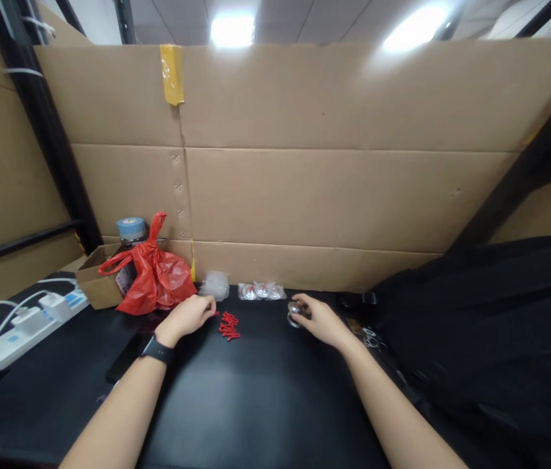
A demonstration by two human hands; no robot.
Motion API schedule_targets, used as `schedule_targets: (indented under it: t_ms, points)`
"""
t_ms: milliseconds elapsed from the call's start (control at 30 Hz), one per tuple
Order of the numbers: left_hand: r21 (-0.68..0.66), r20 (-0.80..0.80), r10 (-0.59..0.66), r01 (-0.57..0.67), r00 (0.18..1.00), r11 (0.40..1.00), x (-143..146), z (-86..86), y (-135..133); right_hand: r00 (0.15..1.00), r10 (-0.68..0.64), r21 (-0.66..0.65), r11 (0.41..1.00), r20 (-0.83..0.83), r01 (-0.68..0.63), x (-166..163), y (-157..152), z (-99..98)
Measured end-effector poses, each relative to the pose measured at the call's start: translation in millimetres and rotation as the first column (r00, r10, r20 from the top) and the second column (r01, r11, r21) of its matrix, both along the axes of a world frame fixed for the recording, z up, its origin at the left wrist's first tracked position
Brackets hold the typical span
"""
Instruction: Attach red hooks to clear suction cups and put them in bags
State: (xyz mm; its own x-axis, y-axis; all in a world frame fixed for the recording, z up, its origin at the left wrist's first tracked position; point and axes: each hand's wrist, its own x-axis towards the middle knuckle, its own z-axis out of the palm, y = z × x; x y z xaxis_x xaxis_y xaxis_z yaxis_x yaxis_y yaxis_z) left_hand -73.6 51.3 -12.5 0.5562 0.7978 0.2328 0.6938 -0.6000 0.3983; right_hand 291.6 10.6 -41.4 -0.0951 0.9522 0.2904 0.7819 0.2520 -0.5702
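My left hand point(188, 316) rests on the black tabletop point(256, 404) with its fingers curled; the fingertips pinch something small and red beside a little heap of red pieces point(229, 326). A black watch sits on that wrist. My right hand point(318, 319) is closed on a small silvery metal ring part point(295, 314) just to the right of the heap.
Clear plastic packets point(260, 291) lie against the cardboard wall point(305, 182). A red plastic bag point(151, 277), a small cardboard box point(97, 280) and a blue-lidded jar point(131, 229) stand at the left. A white power strip point(26, 326) lies far left. Black cloth point(490, 326) covers the right.
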Motion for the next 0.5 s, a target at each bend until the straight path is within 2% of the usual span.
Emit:
schedule_targets:
  t_ms: [133, 233, 367, 500]
  points:
    - [-0.013, 0.348, -0.014, 0.02, 0.937, 1.0, 24, 8.3, -12, 0.976, 0.122, 0.119, 0.988, -0.181, -0.102, -30, -6, 6.6]
    - [-0.04, 0.49, 0.011, 0.01, 0.872, 0.999, 44, 8.5, -24, 0.9, 0.25, 0.15, 0.966, -0.358, -0.209, -60, -18, 11.0]
    - [-0.042, 0.511, 0.001, 0.024, 0.86, 0.999, 63, 7.3, -42, 0.817, 0.334, 0.205, 0.942, -0.47, -0.266, -91, -36, 17.2]
    - [0.032, 0.483, -0.062, 0.053, 0.874, 0.998, 74, 7.1, -53, 0.811, 0.363, 0.273, 0.926, -0.459, -0.26, -104, -47, 21.7]
